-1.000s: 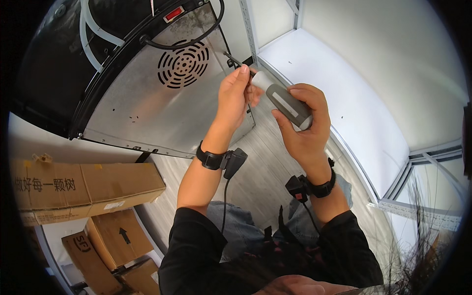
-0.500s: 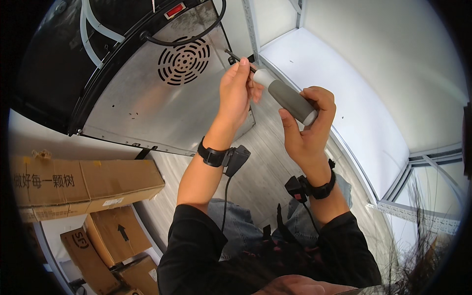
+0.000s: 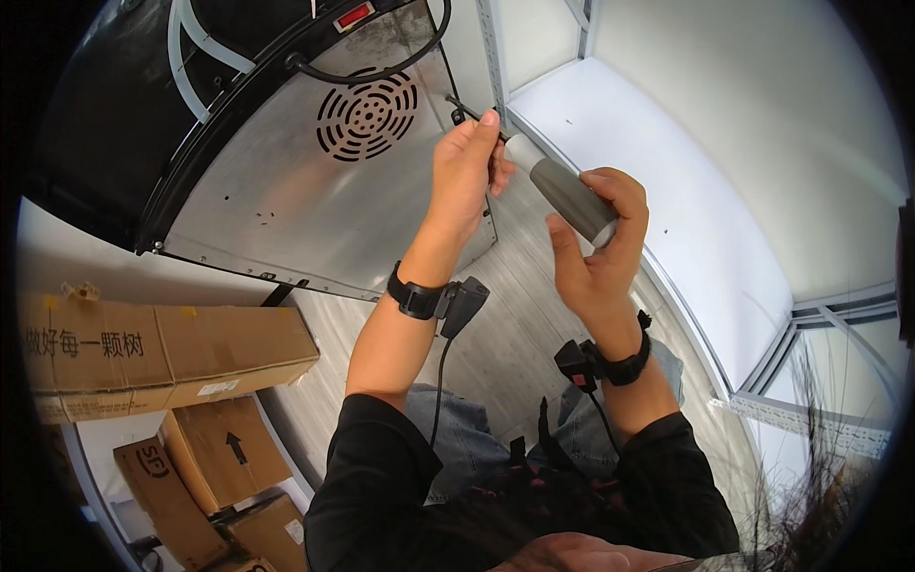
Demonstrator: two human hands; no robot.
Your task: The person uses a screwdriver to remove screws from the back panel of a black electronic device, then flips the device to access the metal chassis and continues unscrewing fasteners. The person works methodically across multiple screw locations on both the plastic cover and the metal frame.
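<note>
A: What lay around, from the left?

B: Cardboard boxes on the pale plank floor, then the metal back panel of an appliance with its round vent grille.

A: And the hands?

B: The left hand pinched closed on a thin dark tool tip by the panel's corner. The right hand wrapped its grip around a grey cylindrical handle, tilted, white end touching the left fingers.

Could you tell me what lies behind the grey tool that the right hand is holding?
Behind the grey tool gripped by the right hand are a pale floor and a white panel. Its tip is hidden by the left hand near the metal back panel.
</note>
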